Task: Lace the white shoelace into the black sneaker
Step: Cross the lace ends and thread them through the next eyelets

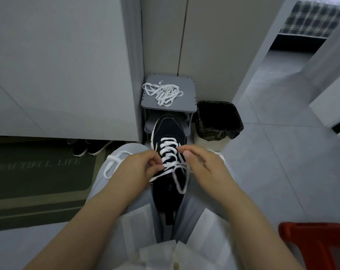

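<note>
Pinching shoelace beside "BEAUTIFUL LIFE" mat

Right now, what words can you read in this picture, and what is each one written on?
"BEAUTIFUL LIFE": on the dark doormat by the wall; the first letters are faint.
Small light marking on the tongue of the black sneaker: too small and blurred to read.
No other words, numbers or signs show.
</note>
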A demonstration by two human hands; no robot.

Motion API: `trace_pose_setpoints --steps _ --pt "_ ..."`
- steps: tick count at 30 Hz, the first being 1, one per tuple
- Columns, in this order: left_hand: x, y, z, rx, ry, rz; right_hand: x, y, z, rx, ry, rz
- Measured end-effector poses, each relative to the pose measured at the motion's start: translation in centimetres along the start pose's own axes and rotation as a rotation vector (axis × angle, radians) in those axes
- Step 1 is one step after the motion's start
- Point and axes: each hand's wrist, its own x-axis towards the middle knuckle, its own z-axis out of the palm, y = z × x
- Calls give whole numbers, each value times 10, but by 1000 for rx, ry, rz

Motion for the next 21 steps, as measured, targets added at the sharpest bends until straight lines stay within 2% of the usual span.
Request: trace_pose_setpoints --steps 2,4,10,15,18,21 --pt "2 0 0 24 -16 -21 5 4 9 -249 -25 6" --pt "3 0 0 41 -50 -46 6 8 14 -337 5 20" --pt "10 7 -4 127 -149 13 8 10 22 -330 62 31" --pt "15 12 -12 89 -193 24 11 5 27 -330 78 0" --pt "21 18 -20 136 -239 29 17 3 26 -466 -10 -59" --pt "28 20 -34 274 -305 -5 20 0 22 -406 -137 -57"
